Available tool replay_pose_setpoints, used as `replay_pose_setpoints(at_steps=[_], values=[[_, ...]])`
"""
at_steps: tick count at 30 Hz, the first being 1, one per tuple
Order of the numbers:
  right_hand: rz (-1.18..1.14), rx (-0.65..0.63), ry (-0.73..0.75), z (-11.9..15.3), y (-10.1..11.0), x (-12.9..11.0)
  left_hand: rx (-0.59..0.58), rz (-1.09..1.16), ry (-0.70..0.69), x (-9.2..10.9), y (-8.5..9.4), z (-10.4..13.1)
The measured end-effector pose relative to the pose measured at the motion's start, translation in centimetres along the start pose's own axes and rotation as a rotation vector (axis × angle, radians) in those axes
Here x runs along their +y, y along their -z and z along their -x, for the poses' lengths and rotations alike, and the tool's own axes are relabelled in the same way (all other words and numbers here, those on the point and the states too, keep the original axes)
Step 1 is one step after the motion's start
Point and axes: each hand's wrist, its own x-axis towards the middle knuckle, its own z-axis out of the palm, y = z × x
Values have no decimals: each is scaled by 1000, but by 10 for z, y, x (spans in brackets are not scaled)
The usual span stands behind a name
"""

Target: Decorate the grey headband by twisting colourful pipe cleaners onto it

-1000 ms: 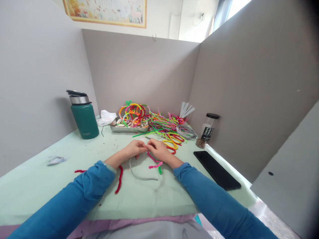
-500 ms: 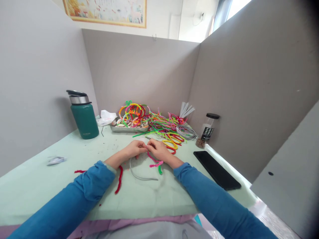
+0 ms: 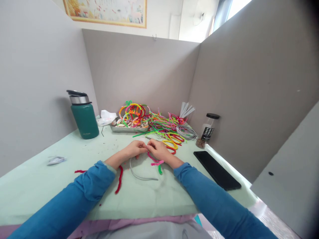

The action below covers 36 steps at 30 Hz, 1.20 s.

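Observation:
My left hand (image 3: 136,148) and my right hand (image 3: 156,150) meet fingertip to fingertip over the middle of the table, both pinched closed. A pink fuzzy stem (image 3: 157,163) hangs from between them, below my right fingers; which hand grips it is hard to tell. A thin grey band (image 3: 139,177) curves down from under my left hand onto the cloth. Beside the pink stem lies a short green piece (image 3: 159,170). A dark red fuzzy stem (image 3: 120,181) rests near my left wrist, and another red end (image 3: 80,171) shows beyond my left sleeve.
Behind my hands are a metal tray (image 3: 129,129) of small pieces and bands, a pile of coloured stems (image 3: 164,122) and coiled grey bands (image 3: 186,132). A green bottle (image 3: 86,121) stands left; a clear jar (image 3: 207,131) and black phone (image 3: 216,170) are right.
The pink stem's lower end has shifted slightly below my right hand. Both hands keep nearly the same place and pinch.

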Motion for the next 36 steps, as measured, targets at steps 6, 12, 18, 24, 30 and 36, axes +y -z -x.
replay_pose_setpoints(at_steps=[6, 12, 18, 24, 30, 36], values=[[6, -5, -20, -1, 0, -1, 0, -14, -3, 0, 0, 0], [15, -7, -25, -1, 0, -1, 9, -24, -10, 0, 0, 0], [36, -22, -44, -1, 0, -2, 14, -45, 15, 1, 0, 0], [30, -33, -49, -1, 0, -2, 13, -57, 1, -1, 0, -1], [18, -35, -56, -2, 0, -2, 18, -66, 4, 1, 0, 0], [15, -45, -64, -2, -1, 0, 9, -55, 6, 3, 0, 1]])
